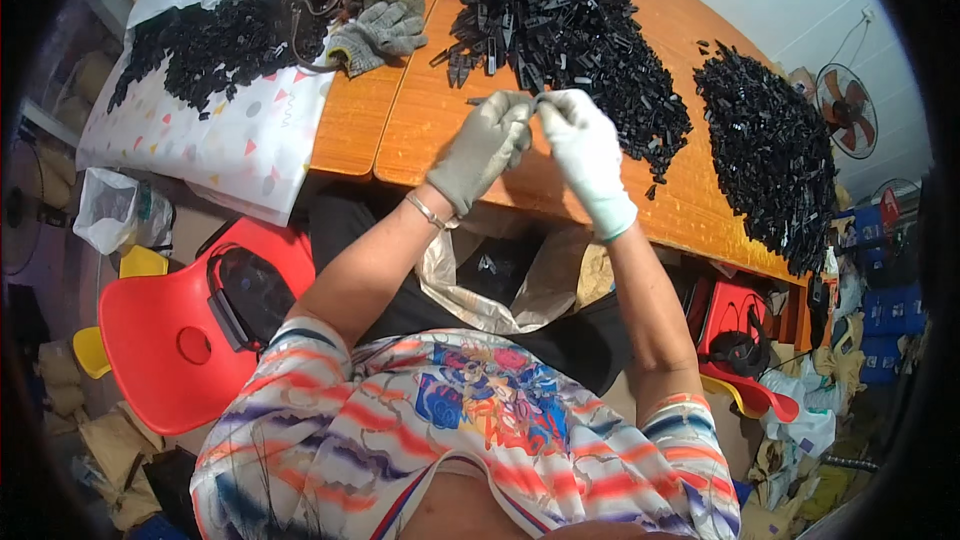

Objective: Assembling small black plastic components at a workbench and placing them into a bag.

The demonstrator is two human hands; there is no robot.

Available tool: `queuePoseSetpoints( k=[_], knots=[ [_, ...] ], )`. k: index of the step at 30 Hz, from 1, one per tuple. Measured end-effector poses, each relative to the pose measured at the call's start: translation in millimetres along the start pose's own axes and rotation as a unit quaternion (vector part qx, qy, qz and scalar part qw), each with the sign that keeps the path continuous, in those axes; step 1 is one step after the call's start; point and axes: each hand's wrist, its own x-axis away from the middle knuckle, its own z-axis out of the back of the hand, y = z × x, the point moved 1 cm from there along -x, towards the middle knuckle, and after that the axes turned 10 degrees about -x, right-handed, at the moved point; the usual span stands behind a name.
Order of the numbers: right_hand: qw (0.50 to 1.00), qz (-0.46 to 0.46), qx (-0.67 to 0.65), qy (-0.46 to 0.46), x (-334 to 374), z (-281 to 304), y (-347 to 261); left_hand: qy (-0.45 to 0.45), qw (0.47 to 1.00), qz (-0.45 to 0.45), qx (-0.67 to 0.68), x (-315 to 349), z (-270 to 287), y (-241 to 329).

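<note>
Here at the front of the orange-brown wooden table, the left hand in its grey-beige glove is curling its fingers inward, thumb and forefinger drawn closed. Opposite, the right hand in its white glove with a pale green cuff is bending its fingers into a tight pinch, the fingertips of both nearly meeting. Whether a piece is sitting between them, I cannot tell: the gloves are covering it.

Just beyond, the big heap of small black, slim plastic pieces is spreading over the wood, its near tail running past the right hand. A second black heap is lying along the table's right side, and a third is covering part of a white, colour-patterned sheet at left. Beside it, an empty grey knitted glove is resting. Below the hands, a pale open-mouthed bag is sagging between the knees.
</note>
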Motion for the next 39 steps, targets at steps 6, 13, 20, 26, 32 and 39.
queuePoseSetpoints(
  k=[6,13,20,26,32,39],
  knots=[
    [0.960,-0.019,-0.250,-0.125,11,14,20,0.026,0.999,0.029,0.017,17,8,-5],
    [0.843,-0.227,-0.453,-0.179,43,5,14,-0.008,0.995,0.013,0.094,46,-1,-16],
    [0.879,-0.242,-0.362,-0.193,77,-3,17,-0.055,0.987,0.096,0.119,85,4,-38],
    [0.916,-0.224,-0.192,-0.272,42,19,27,-0.110,0.864,-0.036,-0.491,107,16,-18],
    [0.982,0.048,0.183,-0.027,-26,-1,68,0.021,0.835,-0.083,-0.544,73,30,6],
    [0.946,0.133,0.284,-0.085,-61,-22,70,0.095,0.774,-0.095,-0.619,-32,42,-7]
  ],
)
